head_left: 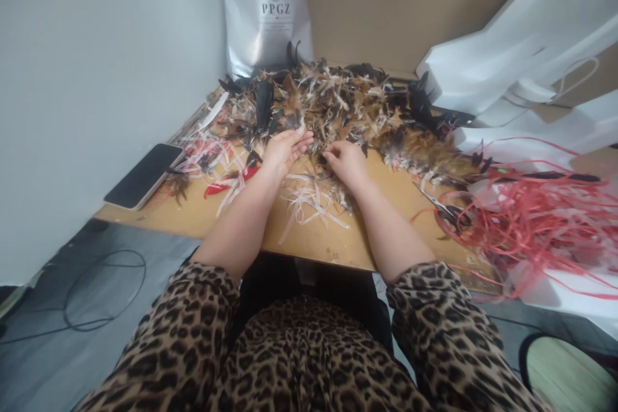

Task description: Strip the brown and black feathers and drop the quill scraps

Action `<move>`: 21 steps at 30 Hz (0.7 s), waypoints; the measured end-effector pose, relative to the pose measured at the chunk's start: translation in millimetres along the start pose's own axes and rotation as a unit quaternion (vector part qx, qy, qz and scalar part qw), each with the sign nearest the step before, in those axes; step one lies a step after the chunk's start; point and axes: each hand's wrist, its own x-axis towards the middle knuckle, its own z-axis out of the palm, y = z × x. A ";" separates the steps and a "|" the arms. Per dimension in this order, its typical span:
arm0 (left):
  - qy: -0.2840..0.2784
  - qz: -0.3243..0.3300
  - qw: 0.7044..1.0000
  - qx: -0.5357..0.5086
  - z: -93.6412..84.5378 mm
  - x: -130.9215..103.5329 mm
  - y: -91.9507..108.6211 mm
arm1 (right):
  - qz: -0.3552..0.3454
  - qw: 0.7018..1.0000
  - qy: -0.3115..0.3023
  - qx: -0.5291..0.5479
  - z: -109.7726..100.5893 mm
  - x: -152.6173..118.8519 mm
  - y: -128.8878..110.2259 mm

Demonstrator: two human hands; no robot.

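Observation:
A wide heap of brown, black and white feathers (338,93) covers the back of the wooden table (309,241). At the heap's front edge is my left hand (287,149), palm turned partly up; a small pale feather shows at its fingertips, which look pinched at thumb and forefinger. Just right of it, my right hand (345,159) has its fingers curled together at the feathers; anything between them is too small to name. Thin white and pink strips (311,199) lie between my forearms. Further left rests a red feather (217,188).
A phone (145,175) lies at the table's left edge. Scissors (444,207) and a tangle of red ribbon (545,222) are on the right. Behind the heap stands a silver bag (270,32); white sheets (512,45) hang at the upper right.

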 end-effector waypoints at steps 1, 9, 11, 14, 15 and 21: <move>-0.002 0.000 1.000 0.005 0.3 -0.2 -0.5 | 0.002 1.000 -0.017 -0.020 2.1 -0.7 -5.2; -0.006 0.005 1.000 0.010 3.0 -2.8 1.0 | 0.035 0.992 -0.063 -0.106 18.4 1.2 -25.6; 0.005 -0.001 1.000 0.005 3.7 -3.5 2.8 | 0.038 0.996 -0.041 -0.065 12.1 2.5 -18.5; 0.014 -0.008 1.000 0.005 4.1 -4.1 4.3 | 0.033 0.994 -0.033 0.100 -7.0 2.3 -5.5; 0.010 -0.006 1.000 0.007 4.0 -4.0 4.3 | 0.041 0.979 -0.055 0.192 -14.5 1.8 -1.7; -0.038 -0.007 0.999 0.003 3.0 -4.3 4.1 | 0.053 0.806 -0.131 0.575 -43.0 -1.1 10.9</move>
